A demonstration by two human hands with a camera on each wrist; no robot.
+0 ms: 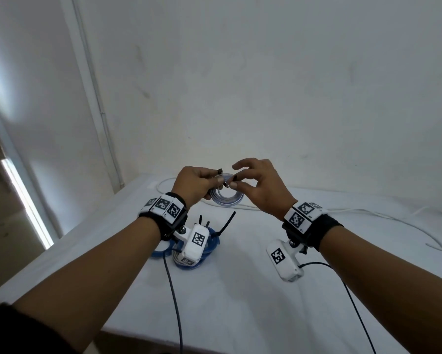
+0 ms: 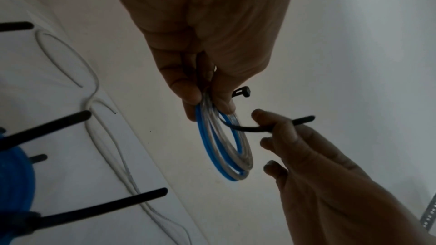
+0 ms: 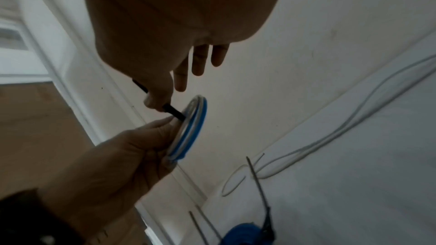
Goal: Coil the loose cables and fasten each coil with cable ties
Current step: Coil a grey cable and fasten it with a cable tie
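A small coil of blue and clear cable (image 1: 226,198) (image 2: 224,144) (image 3: 188,128) hangs in the air above the white table (image 1: 240,290). My left hand (image 1: 197,185) (image 2: 207,88) pinches the coil at its top between thumb and fingers. A black cable tie (image 2: 254,128) (image 3: 173,112) runs through the coil; its head (image 2: 243,92) sticks out beside my left fingers. My right hand (image 1: 255,185) (image 3: 158,98) pinches the tie's tail between thumb and forefinger, its other fingers spread.
A blue cable coil (image 1: 186,249) bound with black ties whose tails stick up lies on the table under my left wrist. A loose white cable (image 1: 342,213) (image 3: 354,118) snakes across the far and right side of the table. White walls stand close behind.
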